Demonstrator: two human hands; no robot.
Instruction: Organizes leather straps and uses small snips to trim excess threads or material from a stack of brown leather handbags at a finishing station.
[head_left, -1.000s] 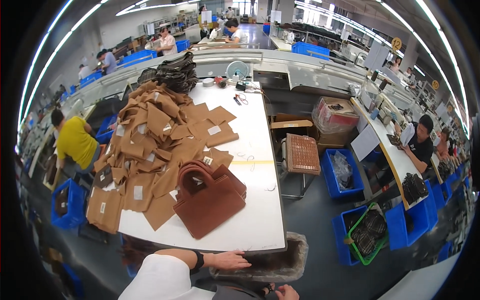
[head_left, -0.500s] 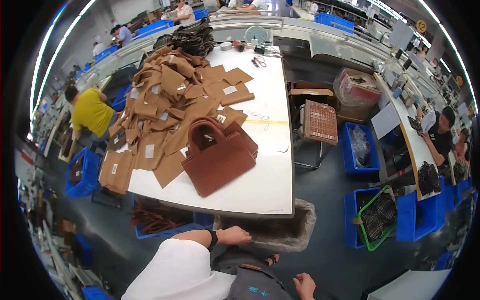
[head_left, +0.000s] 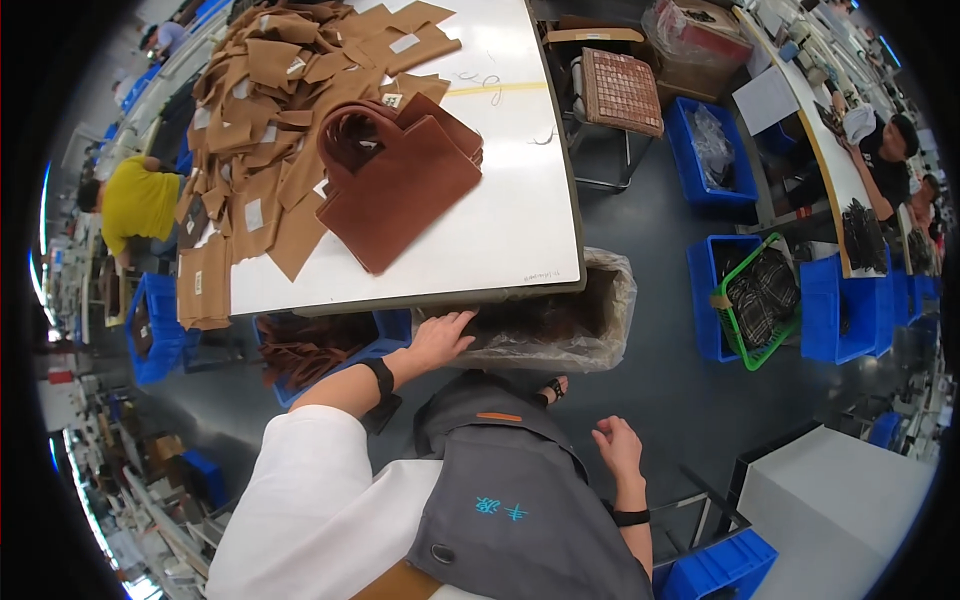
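While the left hand (head_left: 440,340) stretches out toward twelve o'clock, nothing is held in either hand.

Work so far: one brown bag (head_left: 395,175) lies finished-looking on the white table (head_left: 520,230), handles at its eleven o'clock end, and that reads as the done part.
Work left: a big heap of tan pieces (head_left: 270,110) spreads at ten o'clock of the bag, so by my judgement plenty remains.
Left hand: it rests on the near rim of the lined bin (head_left: 600,320) just under the table edge, palm down.
Left fingers (head_left: 462,322): spread loosely and nearly flat, touching the plastic liner, gripping nothing that I can see.
Right hand (head_left: 618,448): down at five o'clock of the left one, beside the grey apron (head_left: 520,500), well apart from the bin.
Right fingers (head_left: 605,432): half curled and relaxed, empty, touching nothing clearly.
Bin contents: dark brown material shows inside at three o'clock of the left hand; what kind, I cannot tell.
Blue crate (head_left: 320,345): at nine o'clock of the left hand, under the table, holding dark brown straps.
Others: a person in a yellow shirt (head_left: 135,205) works at the table's far left side.
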